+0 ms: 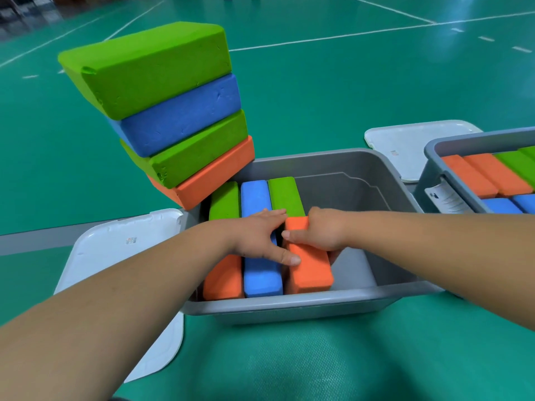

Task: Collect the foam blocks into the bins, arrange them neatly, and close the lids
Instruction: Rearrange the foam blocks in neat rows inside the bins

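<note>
A grey bin (304,309) sits in front of me with foam blocks standing on edge along its left side: green, blue and green at the back, orange and blue at the front. My right hand (321,231) grips an orange block (309,270) beside the front blue block (262,277). My left hand (259,237) lies spread across the blue block, its thumb touching the orange one. Left of the bin leans a stack of loose blocks: green (150,68), blue (185,114), green (199,149), orange (208,178).
A white lid (115,250) lies flat at the bin's left. A second grey bin (451,146) filled with orange, green and blue blocks stands at the right, with another white lid (405,146) behind it. Green sports floor with white lines surrounds everything.
</note>
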A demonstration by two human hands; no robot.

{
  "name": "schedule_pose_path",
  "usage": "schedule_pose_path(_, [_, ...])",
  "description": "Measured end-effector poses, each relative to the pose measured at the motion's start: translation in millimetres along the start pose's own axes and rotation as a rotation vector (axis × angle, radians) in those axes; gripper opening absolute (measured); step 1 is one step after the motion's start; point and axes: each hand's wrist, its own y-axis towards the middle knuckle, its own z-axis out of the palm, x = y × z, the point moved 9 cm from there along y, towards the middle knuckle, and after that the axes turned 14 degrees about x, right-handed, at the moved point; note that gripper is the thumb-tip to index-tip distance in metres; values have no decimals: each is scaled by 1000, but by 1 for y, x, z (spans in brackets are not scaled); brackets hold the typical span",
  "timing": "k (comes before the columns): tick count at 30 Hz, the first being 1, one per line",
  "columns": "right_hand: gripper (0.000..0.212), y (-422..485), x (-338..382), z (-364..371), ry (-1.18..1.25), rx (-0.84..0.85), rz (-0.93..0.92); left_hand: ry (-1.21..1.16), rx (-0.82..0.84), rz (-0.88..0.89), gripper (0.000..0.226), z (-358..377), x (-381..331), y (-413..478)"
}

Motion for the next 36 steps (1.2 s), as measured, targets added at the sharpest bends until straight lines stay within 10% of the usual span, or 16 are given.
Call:
schedule_pose_path(14, [56, 36, -12, 23, 108, 236, 42, 147, -142, -70, 120, 0, -6, -4])
schedule_pose_path(20, [35, 8, -15, -6, 96, 376, 208, 57, -253, -136, 76, -48, -29, -51])
schedule_pose_path(23, [42, -4, 14, -55, 156, 257, 156, 66, -529, -148, 38, -111, -49, -101])
schedule_pose_path(28, [25, 8, 82, -100, 1003, -111, -244, -128, -1190, -83, 17, -193, -50, -203])
schedule_pose_path(30, [21, 8, 102, -110, 905, -284, -332, 13, -1387, -93, 11, -206, -50, -237])
schedule_pose_path(36, [20, -23, 134, -135, 790, -467, -493, 380, -1525, -413, 65, -218, -37, -288])
